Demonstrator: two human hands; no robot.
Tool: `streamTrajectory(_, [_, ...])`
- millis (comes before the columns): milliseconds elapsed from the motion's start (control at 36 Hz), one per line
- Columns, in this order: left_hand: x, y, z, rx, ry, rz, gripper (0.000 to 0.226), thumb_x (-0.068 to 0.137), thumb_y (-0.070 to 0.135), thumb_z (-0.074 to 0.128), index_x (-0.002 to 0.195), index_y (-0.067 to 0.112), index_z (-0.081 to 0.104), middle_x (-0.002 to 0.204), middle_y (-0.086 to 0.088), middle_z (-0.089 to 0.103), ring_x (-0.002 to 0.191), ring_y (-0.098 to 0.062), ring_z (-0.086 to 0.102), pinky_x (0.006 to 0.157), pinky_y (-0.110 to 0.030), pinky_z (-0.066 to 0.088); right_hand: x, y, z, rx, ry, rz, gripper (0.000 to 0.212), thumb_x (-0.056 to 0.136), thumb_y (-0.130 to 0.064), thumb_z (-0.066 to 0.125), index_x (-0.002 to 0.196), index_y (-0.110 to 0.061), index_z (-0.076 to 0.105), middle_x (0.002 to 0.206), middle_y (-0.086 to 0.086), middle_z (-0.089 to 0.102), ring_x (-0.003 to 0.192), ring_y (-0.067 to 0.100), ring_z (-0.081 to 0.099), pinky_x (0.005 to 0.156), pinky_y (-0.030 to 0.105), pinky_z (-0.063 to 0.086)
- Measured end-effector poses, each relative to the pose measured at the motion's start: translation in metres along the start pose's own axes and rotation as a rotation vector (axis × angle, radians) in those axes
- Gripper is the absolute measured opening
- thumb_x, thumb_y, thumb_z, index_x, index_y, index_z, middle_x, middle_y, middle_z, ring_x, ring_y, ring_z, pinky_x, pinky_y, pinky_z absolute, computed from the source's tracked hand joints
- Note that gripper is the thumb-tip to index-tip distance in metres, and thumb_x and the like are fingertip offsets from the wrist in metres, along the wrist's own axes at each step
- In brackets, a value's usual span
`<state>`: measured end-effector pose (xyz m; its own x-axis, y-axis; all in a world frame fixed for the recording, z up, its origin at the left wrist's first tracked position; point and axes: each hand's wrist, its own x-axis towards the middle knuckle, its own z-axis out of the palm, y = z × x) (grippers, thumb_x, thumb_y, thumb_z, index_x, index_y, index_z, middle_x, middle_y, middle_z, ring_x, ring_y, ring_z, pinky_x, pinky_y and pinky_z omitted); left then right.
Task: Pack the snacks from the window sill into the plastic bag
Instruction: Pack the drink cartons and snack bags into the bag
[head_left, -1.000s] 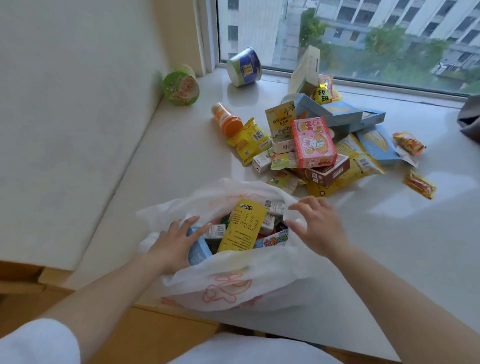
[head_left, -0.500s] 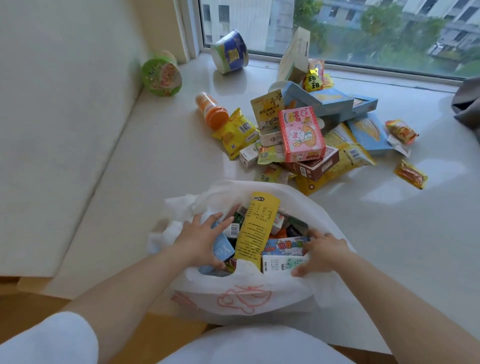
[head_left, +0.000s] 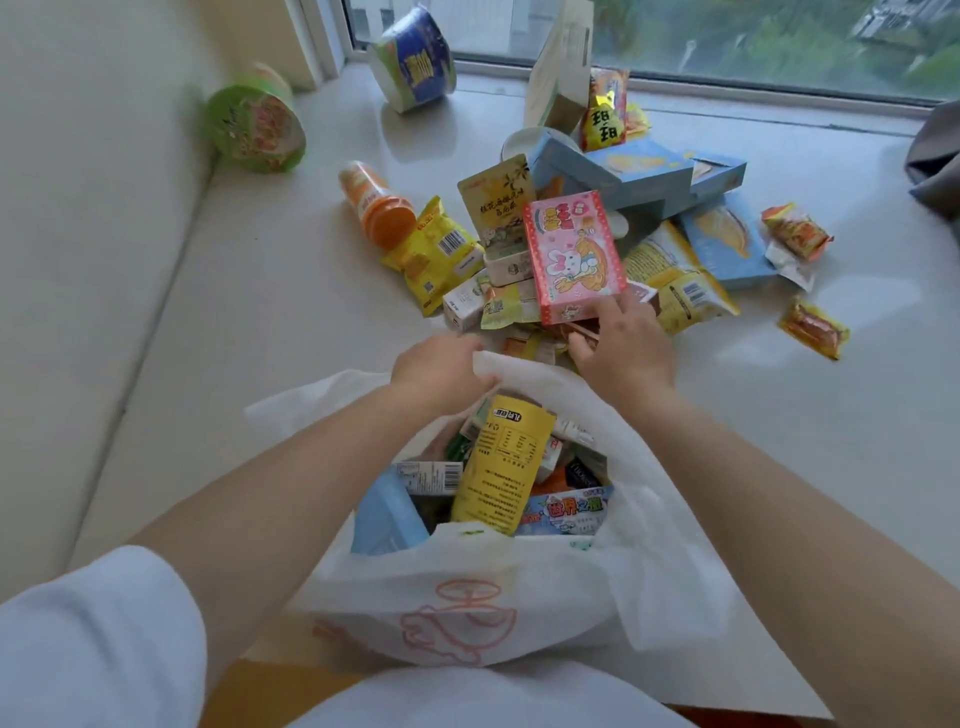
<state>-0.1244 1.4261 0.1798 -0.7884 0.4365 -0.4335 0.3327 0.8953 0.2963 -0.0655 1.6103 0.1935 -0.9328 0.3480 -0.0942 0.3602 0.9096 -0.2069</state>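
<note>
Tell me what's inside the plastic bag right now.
In the plastic bag: a tall yellow packet standing upright, a light blue box at left, a blue cartoon-printed pack, a barcoded white box. Whatever lies lower is hidden by these and the bag's front wall.

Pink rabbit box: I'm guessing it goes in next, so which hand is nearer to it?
Right. The right hand is at the pink box's near bottom corner, fingers touching or almost touching it. The left hand is farther back and left, gripping the bag's far rim.
</note>
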Motion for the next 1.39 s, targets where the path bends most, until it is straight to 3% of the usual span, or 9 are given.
streamTrajectory(139, [0.047, 0.02, -0.007, -0.226, 0.084, -0.122, 0.053, 0.093, 0.048, 0.049, 0.137, 0.02, 0.045, 0.135, -0.005, 0.051, 0.119, -0.026, 0.051, 0.091, -0.038, 0.046, 0.051, -0.004, -0.007, 0.095, 0.042, 0.18, 0.06, 0.088, -0.049, 0.054, 0.135, -0.014, 0.04, 0.133, 0.01, 0.042, 0.122, 0.027, 0.04, 0.098, 0.039, 0.039])
streamTrajectory(389, [0.109, 0.029, 0.006, -0.802, 0.045, -0.484, 0.062, 0.092, 0.05, 0.05, 0.142, 0.015, 0.036, 0.139, -0.006, 0.049, 0.122, -0.029, 0.051, 0.093, -0.031, 0.04, 0.104, 0.007, 0.01, 0.202, -0.284, 0.474, 0.111, 0.064, -0.077, 0.062, 0.145, -0.01, 0.025, 0.151, 0.015, 0.023, 0.14, 0.033, 0.021, 0.111, 0.048, 0.024])
streamTrajectory(583, [0.132, 0.039, 0.013, -1.063, 0.091, -0.49, 0.074, 0.081, 0.063, 0.055, 0.145, 0.037, 0.027, 0.139, -0.004, 0.05, 0.115, -0.031, 0.057, 0.093, -0.043, 0.05, 0.105, 0.041, 0.03, 0.251, -0.52, 0.496, 0.126, 0.015, -0.098, 0.049, 0.121, -0.03, 0.059, 0.137, 0.006, 0.048, 0.126, 0.032, 0.045, 0.105, 0.053, 0.035])
streamTrajectory(722, [0.181, 0.017, 0.046, -1.252, -0.035, -0.623, 0.115, 0.031, 0.091, 0.06, 0.134, 0.052, 0.028, 0.135, -0.006, 0.053, 0.1, -0.033, 0.065, 0.085, -0.057, 0.052, 0.095, 0.063, 0.04, 0.364, -0.52, 0.53, 0.103, 0.03, -0.092, 0.06, 0.114, -0.032, 0.063, 0.134, 0.002, 0.047, 0.126, 0.028, 0.043, 0.105, 0.054, 0.036])
streamTrajectory(778, [0.168, 0.031, 0.024, -1.282, -0.101, -0.61, 0.093, 0.057, 0.081, 0.063, 0.135, 0.039, 0.036, 0.122, -0.005, 0.063, 0.094, -0.029, 0.068, 0.081, -0.05, 0.055, 0.089, 0.072, 0.043, 0.517, -0.546, 0.556, 0.093, 0.027, -0.089, 0.066, 0.101, -0.033, 0.063, 0.124, 0.0, 0.058, 0.116, 0.024, 0.054, 0.102, 0.049, 0.042])
streamTrajectory(861, [0.159, 0.044, 0.008, -1.327, -0.132, -0.608, 0.058, 0.084, 0.059, 0.057, 0.13, 0.025, 0.046, 0.112, -0.007, 0.067, 0.094, -0.027, 0.066, 0.082, -0.044, 0.055, 0.075, 0.079, 0.043, 0.756, -0.647, 0.572, 0.06, 0.059, -0.059, 0.077, 0.107, -0.028, 0.058, 0.114, 0.0, 0.066, 0.099, 0.019, 0.063, 0.093, 0.039, 0.049])
streamTrajectory(972, [0.161, 0.056, 0.008, -1.221, -0.159, -0.601, 0.054, 0.085, 0.05, 0.06, 0.127, 0.02, 0.044, 0.108, -0.011, 0.066, 0.092, -0.028, 0.067, 0.084, -0.043, 0.054, 0.059, 0.086, 0.05, 0.937, -0.704, 0.619, 0.042, 0.079, -0.047, 0.067, 0.113, -0.025, 0.055, 0.1, -0.002, 0.068, 0.085, 0.013, 0.062, 0.062, 0.024, 0.038])
streamTrajectory(1139, [0.166, 0.069, 0.014, -1.189, -0.249, -0.579, 0.038, 0.083, 0.039, 0.06, 0.11, 0.014, 0.049, 0.11, -0.016, 0.068, 0.096, -0.029, 0.069, 0.086, -0.05, 0.054, 0.052, 0.09, 0.053, 1.127, -0.603, 0.713, 0.029, 0.083, -0.041, 0.066, 0.104, -0.022, 0.059, 0.095, -0.002, 0.069, 0.084, 0.013, 0.063, 0.064, 0.025, 0.038])
streamTrajectory(1389, [0.153, 0.082, 0.019, -1.131, -0.314, -0.551, 0.052, 0.083, 0.033, 0.061, 0.129, 0.027, 0.037, 0.108, -0.014, 0.061, 0.092, -0.031, 0.064, 0.079, -0.047, 0.053, 0.035, 0.093, 0.058, 1.282, -0.467, 0.779, 0.026, 0.082, -0.038, 0.069, 0.1, -0.021, 0.059, 0.089, -0.004, 0.071, 0.08, 0.012, 0.066, 0.067, 0.023, 0.043])
